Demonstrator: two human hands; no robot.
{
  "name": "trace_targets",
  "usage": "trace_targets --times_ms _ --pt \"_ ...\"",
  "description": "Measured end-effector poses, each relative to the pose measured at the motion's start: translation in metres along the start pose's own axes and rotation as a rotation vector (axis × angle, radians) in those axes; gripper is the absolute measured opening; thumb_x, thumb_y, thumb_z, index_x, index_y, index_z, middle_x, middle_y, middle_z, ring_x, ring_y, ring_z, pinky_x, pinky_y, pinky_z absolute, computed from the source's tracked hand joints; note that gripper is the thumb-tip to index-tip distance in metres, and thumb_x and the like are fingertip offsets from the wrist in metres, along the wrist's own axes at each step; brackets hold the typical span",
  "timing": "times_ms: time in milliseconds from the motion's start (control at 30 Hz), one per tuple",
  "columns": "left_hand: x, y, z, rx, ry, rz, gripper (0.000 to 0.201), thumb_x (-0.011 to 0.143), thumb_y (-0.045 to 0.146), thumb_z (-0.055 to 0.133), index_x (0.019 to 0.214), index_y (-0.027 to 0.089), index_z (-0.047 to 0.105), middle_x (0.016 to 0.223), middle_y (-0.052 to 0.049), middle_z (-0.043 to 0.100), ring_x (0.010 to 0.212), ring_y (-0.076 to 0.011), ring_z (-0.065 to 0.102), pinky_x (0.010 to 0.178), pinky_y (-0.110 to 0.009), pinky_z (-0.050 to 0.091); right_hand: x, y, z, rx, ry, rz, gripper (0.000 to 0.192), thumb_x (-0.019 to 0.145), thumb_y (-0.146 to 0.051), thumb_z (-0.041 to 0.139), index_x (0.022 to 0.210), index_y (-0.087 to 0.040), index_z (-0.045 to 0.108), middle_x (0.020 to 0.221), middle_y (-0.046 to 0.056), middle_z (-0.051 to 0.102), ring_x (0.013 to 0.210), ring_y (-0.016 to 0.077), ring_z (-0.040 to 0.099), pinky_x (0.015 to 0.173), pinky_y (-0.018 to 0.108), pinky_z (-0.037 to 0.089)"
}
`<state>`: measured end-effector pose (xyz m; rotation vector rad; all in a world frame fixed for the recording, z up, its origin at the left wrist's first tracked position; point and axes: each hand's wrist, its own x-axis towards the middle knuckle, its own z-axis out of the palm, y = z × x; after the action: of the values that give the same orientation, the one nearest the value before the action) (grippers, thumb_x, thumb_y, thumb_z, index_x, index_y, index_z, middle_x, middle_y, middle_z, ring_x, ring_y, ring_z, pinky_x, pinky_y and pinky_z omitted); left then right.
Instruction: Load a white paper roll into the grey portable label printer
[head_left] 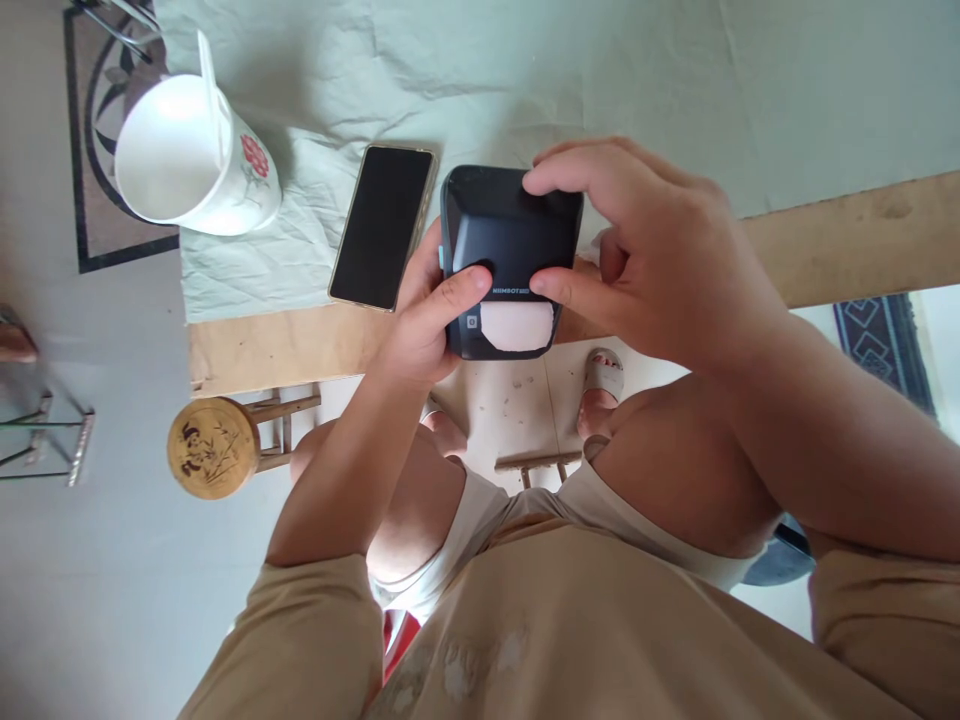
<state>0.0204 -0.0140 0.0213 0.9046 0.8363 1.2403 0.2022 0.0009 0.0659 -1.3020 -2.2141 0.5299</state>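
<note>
The single head-worn camera looked steeply down from above the wooden table point(285, 345) covered with a pale green cloth, close over its near edge. It faced forward across that table, whose far side lay at the frame's top, while the wearer's lap and the floor beneath the table filled the bottom.

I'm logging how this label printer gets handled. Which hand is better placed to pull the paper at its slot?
Probably the right hand: its thumb rests just above the pale paper, and its fingers lie loosely on top. The left hand grips the printer from the side, steadying it.
</note>
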Motion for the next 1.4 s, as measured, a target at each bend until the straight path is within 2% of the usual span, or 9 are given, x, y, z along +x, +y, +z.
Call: trace_targets --times_ms 167,333,600,900,1000,1133,1267,1333,1400 --pt "0.000 0.001 0.001 -0.026 0.007 -0.003 0.022 0.082 0.036 0.062 0.099 0.022 0.064 0.094 -0.004 0.070 0.120 -0.0239 0.062 0.082 -0.026 0.056 -0.002 0.000 0.000 -0.046 0.007 -0.007 0.048 0.080 -0.031 0.065 0.127 -0.028 0.055 0.139 -0.001 0.053 0.067 0.0075 0.058 0.064 0.029 0.047" --pt "0.004 -0.002 0.001 -0.109 0.023 -0.084 0.038 0.093 0.046 0.040 0.101 0.019 0.065 0.110 -0.008 0.069 0.136 -0.0248 0.048 0.109 -0.036 0.047 -0.003 -0.002 -0.002 -0.136 0.020 0.024 0.044 0.083 -0.033 0.057 0.126 -0.025 0.057 0.135 0.006 0.052 0.076 0.0119 0.062 0.060 0.029 0.048" --pt "0.005 -0.007 0.000 -0.126 0.087 -0.080 0.047 0.094 0.052 0.037 0.107 0.017 0.065 0.106 -0.009 0.070 0.132 -0.0213 0.053 0.106 -0.030 0.046 -0.002 -0.003 -0.006 -0.258 -0.043 -0.011 0.060 0.076 -0.041 0.065 0.132 -0.027 0.050 0.140 0.005 0.050 0.088 0.0168 0.063 0.064 0.032 0.050" --pt "0.005 -0.009 -0.005 -0.182 0.158 -0.029 0.032 0.095 0.039 0.043 0.089 0.018 0.066 0.084 -0.002 0.066 0.091 -0.0131 0.065 0.089 -0.025 0.050 -0.003 -0.006 -0.005 -0.236 -0.013 -0.053 0.061 0.075 -0.040 0.067 0.131 -0.025 0.051 0.138 0.007 0.050 0.081 0.0123 0.063 0.059 0.027 0.047" --pt "0.004 -0.006 -0.004 -0.186 0.159 -0.066 0.027 0.094 0.037 0.046 0.086 0.019 0.065 0.083 -0.001 0.066 0.093 -0.0139 0.065 0.088 -0.025 0.050 -0.004 -0.005 -0.006 -0.206 0.015 -0.095 0.059 0.075 -0.040 0.069 0.129 -0.023 0.052 0.135 0.009 0.051 0.081 0.0112 0.062 0.060 0.026 0.048" --pt "0.004 0.002 -0.001 -0.202 0.085 -0.098 0.036 0.094 0.043 0.041 0.092 0.016 0.065 0.097 -0.002 0.068 0.124 -0.0200 0.057 0.102 -0.031 0.049 -0.009 -0.003 -0.009 -0.167 0.157 -0.223 0.045 0.081 -0.043 0.065 0.116 -0.016 0.059 0.110 0.010 0.059 0.085 0.0115 0.058 0.065 0.025 0.047" --pt "0.003 0.003 0.002 -0.204 0.088 -0.128 0.040 0.092 0.047 0.041 0.088 0.015 0.064 0.103 -0.005 0.070 0.134 -0.0244 0.051 0.105 -0.035 0.050 -0.012 -0.005 -0.010 -0.135 0.381 -0.236 0.023 0.090 -0.034 0.055 0.102 -0.016 0.062 0.063 -0.003 0.049 0.058 0.0023 0.043 0.057 0.020 0.039" --pt "0.003 0.002 0.004 -0.185 0.066 -0.147 0.030 0.090 0.039 0.048 0.088 0.014 0.065 0.100 -0.007 0.071 0.133 -0.0244 0.053 0.105 -0.035 0.051 -0.011 -0.006 -0.009 -0.039 0.450 -0.149 0.020 0.094 -0.029 0.049 0.099 -0.014 0.061 0.066 -0.004 0.052 0.054 -0.0001 0.045 0.054 0.019 0.036" --pt "0.003 0.000 0.006 -0.177 0.045 -0.141 0.027 0.090 0.035 0.050 0.089 0.013 0.065 0.099 -0.007 0.072 0.131 -0.0242 0.055 0.105 -0.036 0.051 -0.009 -0.005 -0.009 0.108 0.554 -0.090 0.014 0.095 -0.024 0.047 0.098 -0.014 0.056 0.083 -0.001 0.059 0.060 0.0004 0.052 0.055 0.020 0.038"
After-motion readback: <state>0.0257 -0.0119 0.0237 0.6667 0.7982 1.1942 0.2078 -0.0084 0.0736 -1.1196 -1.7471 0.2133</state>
